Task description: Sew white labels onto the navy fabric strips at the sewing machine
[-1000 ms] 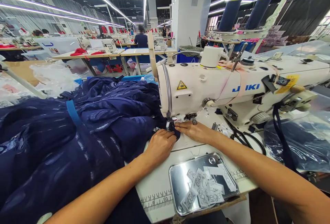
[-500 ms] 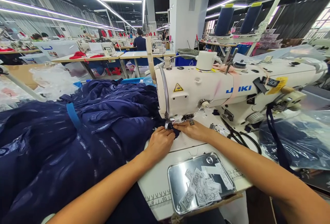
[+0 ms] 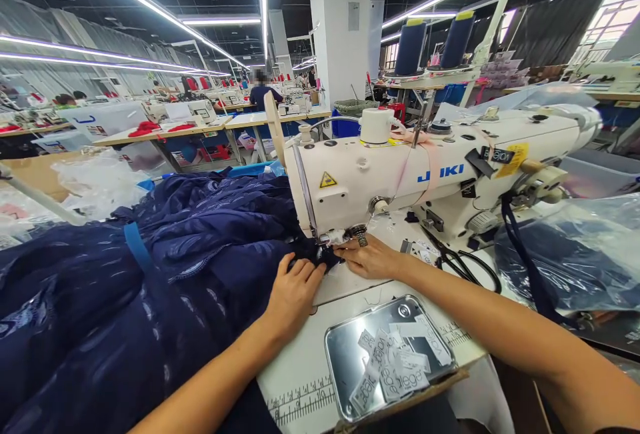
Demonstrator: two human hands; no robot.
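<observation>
A navy garment (image 3: 235, 247) lies bunched on the left, its edge reaching under the needle area of a white sewing machine (image 3: 345, 181). My left hand (image 3: 295, 294) rests palm down at the garment's edge, just left of the needle, its fingers apart. At the right of the needle, my right hand (image 3: 373, 259) has its fingertips closed on a small dark part of the garment; the thumb is hidden. In front of both hands sits a shiny metal tray (image 3: 345, 347) holding several printed white labels (image 3: 395, 364).
Black-handled scissors (image 3: 463, 267) lie right of my right hand, near some labels (image 3: 425, 251). Farther right is a clear plastic bag (image 3: 590, 254) of dark cloth. Navy thread cones (image 3: 411, 47) stand behind the machine. A person (image 3: 265, 95) sits in the background.
My left hand has drawn slightly back and left from the needle, and its fingers have spread. My right hand stays beside the needle. The view has shifted a little.
</observation>
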